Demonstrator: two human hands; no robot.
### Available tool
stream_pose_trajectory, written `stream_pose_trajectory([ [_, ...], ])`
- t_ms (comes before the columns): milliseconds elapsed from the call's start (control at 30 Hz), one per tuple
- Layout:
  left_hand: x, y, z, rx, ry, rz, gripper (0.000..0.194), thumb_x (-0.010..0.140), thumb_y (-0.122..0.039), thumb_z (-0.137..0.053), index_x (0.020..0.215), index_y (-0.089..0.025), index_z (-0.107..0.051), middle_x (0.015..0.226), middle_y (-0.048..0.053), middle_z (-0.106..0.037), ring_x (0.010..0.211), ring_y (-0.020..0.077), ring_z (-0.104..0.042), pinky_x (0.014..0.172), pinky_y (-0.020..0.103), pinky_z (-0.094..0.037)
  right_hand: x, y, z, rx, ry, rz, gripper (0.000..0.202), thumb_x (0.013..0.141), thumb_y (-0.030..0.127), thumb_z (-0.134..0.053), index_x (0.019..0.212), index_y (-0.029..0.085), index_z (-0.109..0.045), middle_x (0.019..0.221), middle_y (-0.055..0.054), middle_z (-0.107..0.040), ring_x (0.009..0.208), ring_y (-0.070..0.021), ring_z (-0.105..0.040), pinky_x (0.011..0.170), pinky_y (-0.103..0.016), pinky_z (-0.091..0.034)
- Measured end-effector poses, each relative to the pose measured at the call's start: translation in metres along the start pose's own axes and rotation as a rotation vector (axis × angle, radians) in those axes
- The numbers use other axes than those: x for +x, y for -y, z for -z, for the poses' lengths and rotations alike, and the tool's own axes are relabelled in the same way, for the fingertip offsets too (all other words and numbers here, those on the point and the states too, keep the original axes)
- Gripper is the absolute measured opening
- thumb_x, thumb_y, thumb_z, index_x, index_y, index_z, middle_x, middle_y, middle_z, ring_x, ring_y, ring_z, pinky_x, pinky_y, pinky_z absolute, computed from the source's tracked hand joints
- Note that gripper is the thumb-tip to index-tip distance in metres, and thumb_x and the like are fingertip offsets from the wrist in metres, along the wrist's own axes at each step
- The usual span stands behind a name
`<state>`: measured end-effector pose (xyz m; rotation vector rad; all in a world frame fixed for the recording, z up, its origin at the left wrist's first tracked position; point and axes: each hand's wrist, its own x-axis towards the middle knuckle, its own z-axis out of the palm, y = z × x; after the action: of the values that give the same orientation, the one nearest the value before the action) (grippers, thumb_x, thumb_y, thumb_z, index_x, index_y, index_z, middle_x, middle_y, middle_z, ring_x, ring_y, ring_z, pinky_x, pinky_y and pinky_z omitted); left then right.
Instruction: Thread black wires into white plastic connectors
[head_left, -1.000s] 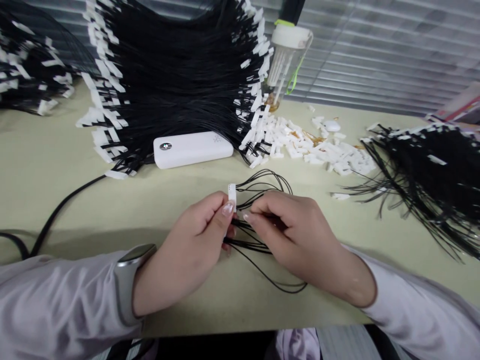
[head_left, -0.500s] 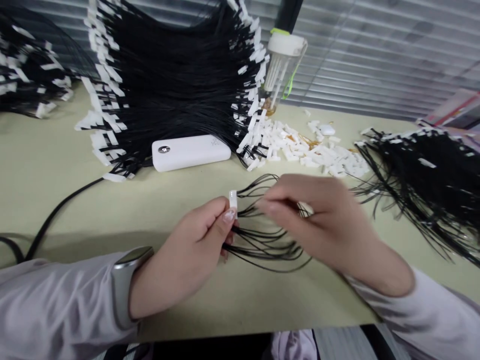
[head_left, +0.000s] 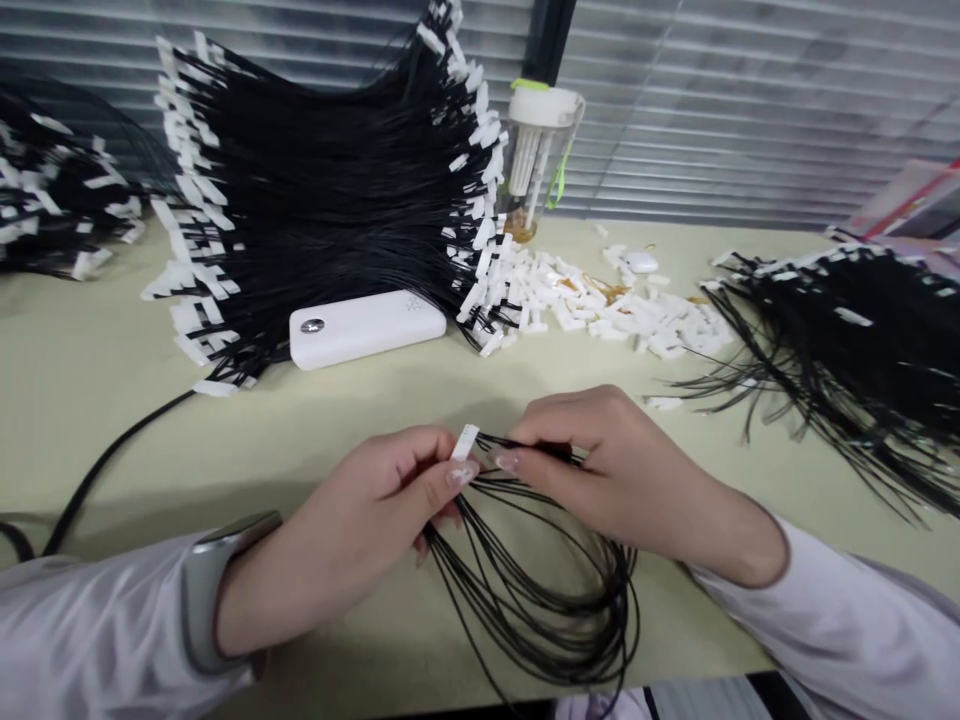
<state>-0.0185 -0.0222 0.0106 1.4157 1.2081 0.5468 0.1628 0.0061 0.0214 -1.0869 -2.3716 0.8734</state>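
Note:
Near the middle of the table, a small white connector [head_left: 465, 441] is pinched between the thumb and fingers of my left hand [head_left: 360, 510]. Black wires [head_left: 525, 610] run from the connector and from under my left fingers, and curve round in a loop below my right hand. Just right of the connector, my right hand [head_left: 600, 460] pinches some of the black wires between thumb and forefinger. The far ends of the wires are hidden behind the hands.
Behind stands a large stack of black wires [head_left: 337, 190] with white connectors, a white power bank [head_left: 367, 328] before it. A bottle [head_left: 536, 160] and loose white connectors [head_left: 637, 310] lie to its right. More wire bundles [head_left: 870, 330] sit far right, others [head_left: 52, 200] far left.
My right hand has moved down and closer to the connector. The connector now tilts to the right, and the wire loop hangs lower and wider. The camera view has shifted slightly.

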Motion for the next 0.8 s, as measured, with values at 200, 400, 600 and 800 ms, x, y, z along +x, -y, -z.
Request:
stream_pose_trajectory([
  [200, -0.002, 0.004, 0.001, 0.233, 0.058, -0.081, 0.027, 0.083, -0.033, -0.036, 0.063, -0.018, -0.045, 0.056, -0.005, -0.045, 0.052, 0.0080, -0.043, 0.049, 0.017, -0.036, -0.002, 0.001, 0.014, 0.311, 0.238, -0.121, 0.030, 0.083, 0.034, -0.039, 0.061, 0.015, -0.048, 0.054, 0.004, -0.035, 0.050, -0.0049, -0.031, 0.044, -0.017, -0.026],
  [400, -0.003, 0.006, 0.001, 0.381, 0.094, -0.143, 0.027, 0.083, -0.031, -0.036, 0.062, -0.018, -0.045, 0.057, -0.005, -0.046, 0.053, 0.0087, -0.043, 0.050, 0.018, -0.035, -0.005, 0.002, 0.013, 0.235, 0.300, -0.093, 0.026, 0.081, 0.027, -0.040, 0.059, 0.015, -0.047, 0.053, 0.005, -0.033, 0.049, -0.0047, -0.029, 0.044, -0.018, -0.024],
  [600, -0.003, 0.006, 0.000, 0.379, 0.081, -0.171, 0.024, 0.082, -0.026, -0.038, 0.060, -0.018, -0.047, 0.055, -0.004, -0.049, 0.051, 0.0084, -0.044, 0.049, 0.017, -0.036, -0.006, 0.003, 0.011, 0.332, 0.302, -0.119, 0.029, 0.081, 0.029, -0.038, 0.057, 0.015, -0.045, 0.052, 0.004, -0.031, 0.048, -0.0044, -0.027, 0.041, -0.017, -0.022],
  [800, -0.002, 0.006, 0.001, 0.410, 0.085, -0.166, 0.025, 0.082, -0.027, -0.038, 0.060, -0.018, -0.046, 0.055, -0.005, -0.049, 0.052, 0.0082, -0.045, 0.050, 0.017, -0.036, -0.006, -0.002, 0.007, 0.478, 0.332, -0.192, 0.024, 0.079, 0.030, -0.044, 0.065, 0.013, -0.053, 0.054, 0.004, -0.037, 0.049, -0.0040, -0.031, 0.042, -0.016, -0.025],
])
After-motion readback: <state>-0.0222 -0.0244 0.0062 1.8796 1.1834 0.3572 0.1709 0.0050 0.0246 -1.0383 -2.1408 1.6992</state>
